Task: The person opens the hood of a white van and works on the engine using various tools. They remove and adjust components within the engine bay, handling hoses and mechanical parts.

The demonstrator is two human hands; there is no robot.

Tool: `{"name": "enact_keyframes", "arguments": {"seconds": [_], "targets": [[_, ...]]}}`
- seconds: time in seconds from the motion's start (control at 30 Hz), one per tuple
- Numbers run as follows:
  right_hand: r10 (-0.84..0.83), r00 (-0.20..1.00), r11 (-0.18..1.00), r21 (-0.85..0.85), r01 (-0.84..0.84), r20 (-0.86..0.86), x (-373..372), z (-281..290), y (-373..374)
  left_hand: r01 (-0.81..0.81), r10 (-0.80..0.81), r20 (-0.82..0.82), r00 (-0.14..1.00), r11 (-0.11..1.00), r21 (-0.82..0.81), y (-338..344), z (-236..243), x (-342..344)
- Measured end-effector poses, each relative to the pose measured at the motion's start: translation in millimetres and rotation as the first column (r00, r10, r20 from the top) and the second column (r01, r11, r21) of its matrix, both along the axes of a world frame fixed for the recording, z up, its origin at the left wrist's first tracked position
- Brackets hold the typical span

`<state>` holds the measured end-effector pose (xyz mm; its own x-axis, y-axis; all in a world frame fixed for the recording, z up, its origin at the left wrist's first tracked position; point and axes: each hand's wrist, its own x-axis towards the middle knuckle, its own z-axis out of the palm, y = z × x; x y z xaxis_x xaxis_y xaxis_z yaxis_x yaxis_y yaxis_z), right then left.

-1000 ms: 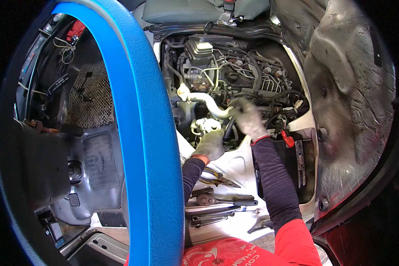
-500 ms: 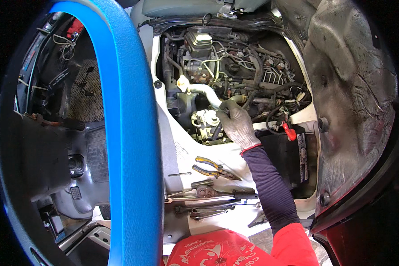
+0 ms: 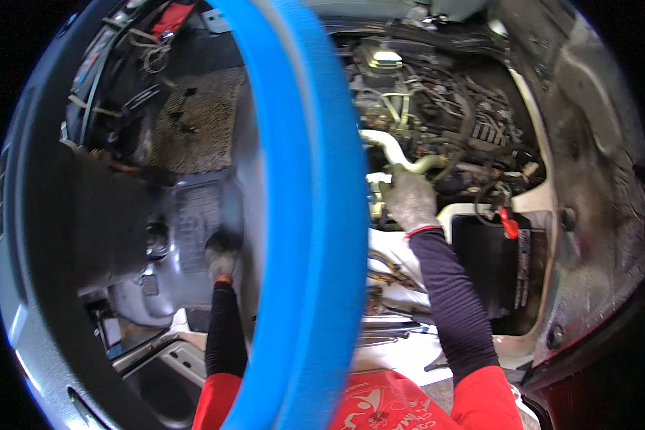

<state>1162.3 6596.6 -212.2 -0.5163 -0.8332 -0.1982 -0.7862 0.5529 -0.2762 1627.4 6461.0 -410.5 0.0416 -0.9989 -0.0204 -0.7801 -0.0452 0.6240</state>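
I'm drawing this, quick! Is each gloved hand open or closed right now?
Left hand: over the grey floor, blurred; can't tell.
Right hand: at the pale curved pipe; fingers partly hidden, can't tell.

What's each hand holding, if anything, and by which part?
The right hand is at the lower bend of the pale pipe; whether it grips is unclear. Left hand: too blurred to tell.

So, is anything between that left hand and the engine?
In this view, yes: a broad blue curved band crosses between the left hand, on its left, and the engine, on its right. Whether it would block the hand, I can't tell.
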Motion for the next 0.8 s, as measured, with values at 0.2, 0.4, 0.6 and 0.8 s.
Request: {"name": "enact_keyframes", "arguments": {"seconds": [0.2,0.4,0.6,0.8], "targets": [[0.236,0.79,0.956,-0.282,-0.084,0.566,-14,11,3,0.14,-0.12,-0.14,0.983,0.981,0.138,35,152,-125],[0.084,0.896,0.949,-0.31,0.062,0.435,-11,-3,3,0.647,-0.617,-0.495,0.612,0.75,-0.135,104,187,-288],[0.16,0.756,0.931,-0.352,0.098,0.634,-28,-4,6,0.745,-0.63,-0.542,0.557,0.667,-0.01,86,141,-341],[0.056,0.847,0.976,-0.206,0.064,0.528,-30,15,10,0.71,-0.686,-0.275,0.673,0.704,-0.016,83,149,-346]]}}
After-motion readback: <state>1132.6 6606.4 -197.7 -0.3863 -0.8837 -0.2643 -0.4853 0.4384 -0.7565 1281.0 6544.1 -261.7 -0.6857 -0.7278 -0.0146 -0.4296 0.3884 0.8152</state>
